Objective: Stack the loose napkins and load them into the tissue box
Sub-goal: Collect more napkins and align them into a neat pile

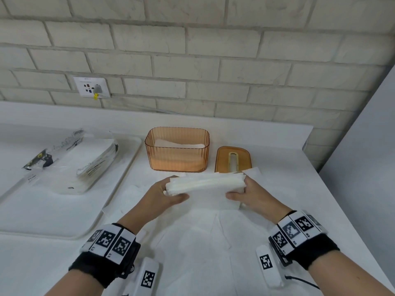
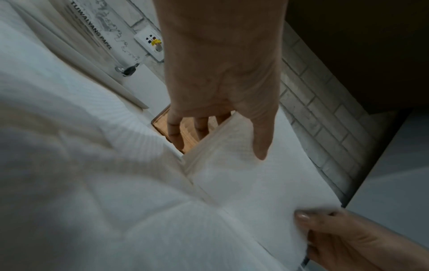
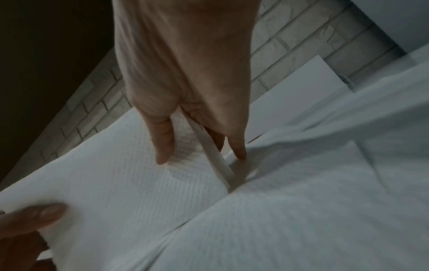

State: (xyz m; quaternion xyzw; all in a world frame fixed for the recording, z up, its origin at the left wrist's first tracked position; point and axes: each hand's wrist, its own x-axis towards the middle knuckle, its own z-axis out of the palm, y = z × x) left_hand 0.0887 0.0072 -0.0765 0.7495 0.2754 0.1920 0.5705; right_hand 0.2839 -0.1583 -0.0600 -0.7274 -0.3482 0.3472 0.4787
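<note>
**Listener:** What do you have hold of?

**Operator:** I hold a stack of white napkins [image 1: 205, 184] lifted just above the counter, directly in front of the amber tissue box [image 1: 177, 149]. My left hand [image 1: 164, 194] pinches one short end, thumb on the near face and fingers behind. My right hand [image 1: 254, 196] pinches the other end the same way. Both hands are closed on the stack.

**Listener:** What is under it, and what is the room like?

**Operator:** A white counter [image 1: 42, 263], with loose napkin sheets [image 1: 203, 242] spread flat on it in front of the box and beneath my hands. Behind the box rises a pale brick wall [image 1: 192, 39]. A wall socket [image 1: 92, 86] sits on the wall to the box's left. A plain grey panel [image 1: 367, 146] stands to the box's right.

**Listener:** Which way does the stack run?

**Operator:** Its long axis runs left to right, parallel to the box's front wall. It is tipped on edge, broad face toward me, layered edges up.

**Listener:** And the containers?

**Operator:** The box is open on top, with white napkins lying low inside. Its amber lid [image 1: 233, 159], slotted down the middle, lies flat just right of the box. Well left of the box, a white tray [image 1: 119, 178] holds a clear printed pack of napkins [image 1: 72, 161].
</note>
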